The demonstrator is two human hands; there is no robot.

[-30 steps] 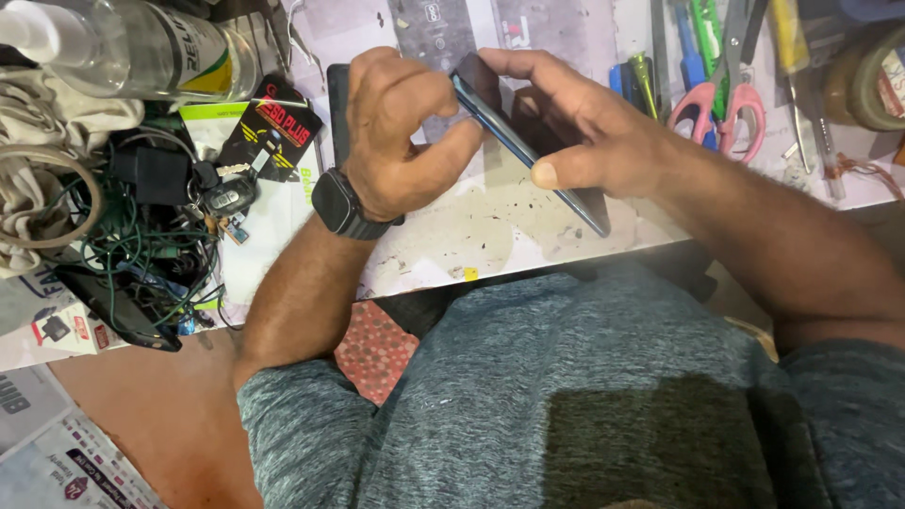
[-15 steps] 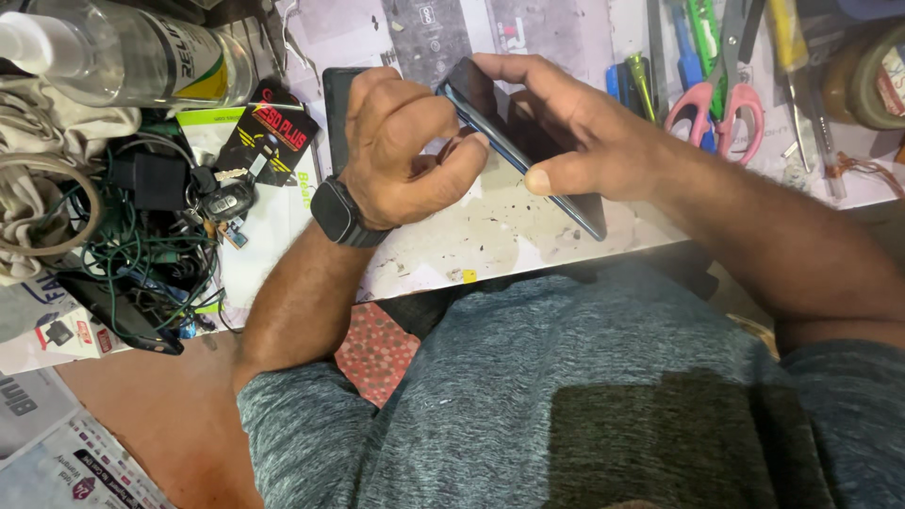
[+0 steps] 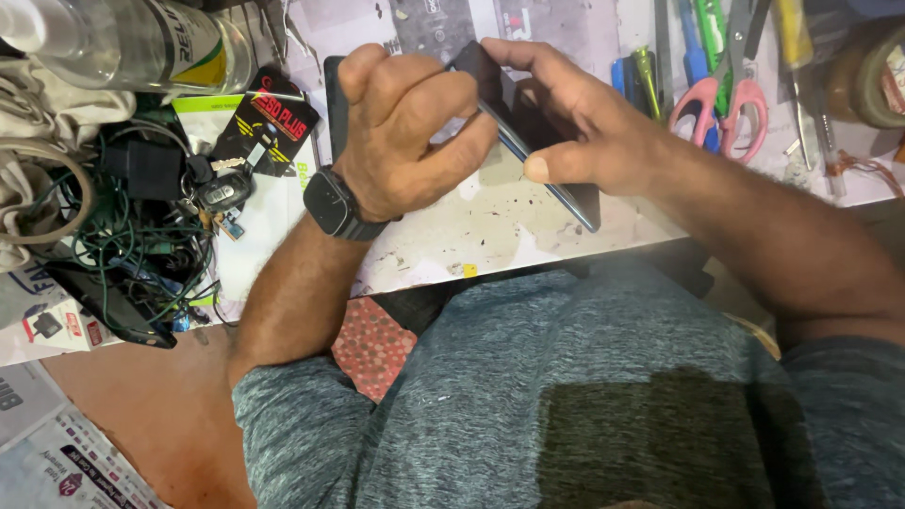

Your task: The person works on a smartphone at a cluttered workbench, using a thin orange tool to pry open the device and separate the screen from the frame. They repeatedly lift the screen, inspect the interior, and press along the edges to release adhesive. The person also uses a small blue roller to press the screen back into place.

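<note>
My right hand (image 3: 584, 141) grips a thin dark phone (image 3: 577, 203), tilted on its long edge above the stained white worktop (image 3: 490, 236). My left hand (image 3: 405, 132), with a black smartwatch (image 3: 335, 205) on the wrist, is curled against the phone's upper end, the thumb pressing along its edge. I cannot tell whether the left fingers pinch a small tool. A second dark flat slab (image 3: 332, 90) lies on the worktop just behind my left hand.
Pink-handled scissors (image 3: 718, 99), pens and screwdrivers (image 3: 693, 47) lie at the back right. At the left are a clear plastic bottle (image 3: 132, 42), a tangle of green cables with chargers (image 3: 123, 226), a car key (image 3: 222, 193) and black packets (image 3: 269, 118).
My left fingers have curled a little tighter over the phone's upper end. The phone and my right hand have barely shifted.
</note>
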